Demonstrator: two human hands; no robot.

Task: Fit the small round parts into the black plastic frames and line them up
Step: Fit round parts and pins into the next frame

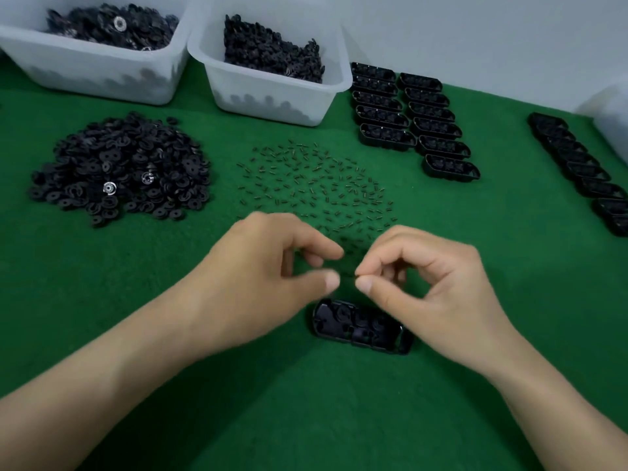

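Observation:
A black plastic frame [353, 326] lies on the green mat [306, 402] just below my two hands, with round parts seated in its pockets. My right hand [431, 283] hovers above its right end, thumb and forefinger pinching a tiny dark pin. My left hand [268, 270] is beside it, fingers curled with thumb and forefinger apart; I cannot tell whether it holds anything. A heap of black round parts [122, 171] lies at the left. Small dark pins [316, 185] are scattered in the middle.
Two white bins of black parts stand at the back, one at the left [95, 73] and one in the middle [272, 93]. Filled frames [411, 120] stand in two rows at the back right. Another row of frames [584, 171] runs along the right edge.

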